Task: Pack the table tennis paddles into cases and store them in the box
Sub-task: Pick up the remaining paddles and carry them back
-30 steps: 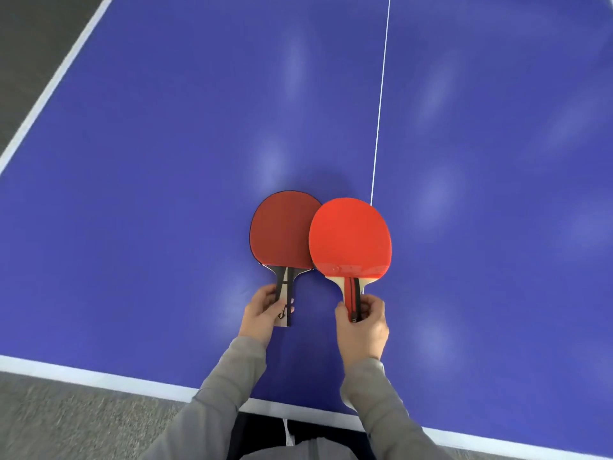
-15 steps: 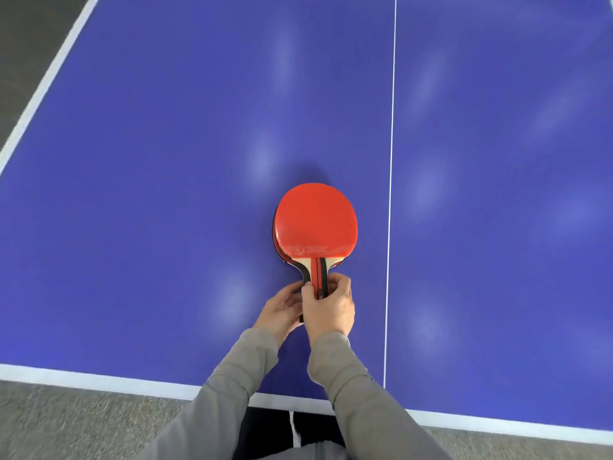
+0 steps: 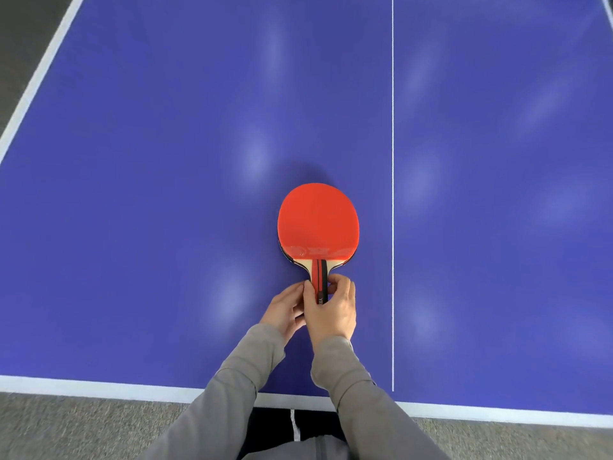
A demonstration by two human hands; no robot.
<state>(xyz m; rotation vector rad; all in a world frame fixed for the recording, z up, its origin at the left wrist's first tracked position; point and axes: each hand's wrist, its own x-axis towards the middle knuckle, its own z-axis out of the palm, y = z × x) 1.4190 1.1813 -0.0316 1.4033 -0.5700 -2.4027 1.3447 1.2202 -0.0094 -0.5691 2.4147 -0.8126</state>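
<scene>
Your left hand (image 3: 286, 309) is curling its fingers against the left side of the stacked handles, gripping them from 9 o'clock. The two table tennis paddles (image 3: 318, 224) are lying stacked on the blue table (image 3: 139, 194), red rubber up, blades pointing to 12 o'clock, with only a dark edge of the lower paddle showing. Your right hand (image 3: 335, 308) is grasping the handles from 3 o'clock, fingers wrapped over the top. The white centre line (image 3: 393, 161) is running at 3 o'clock of the paddles.
</scene>
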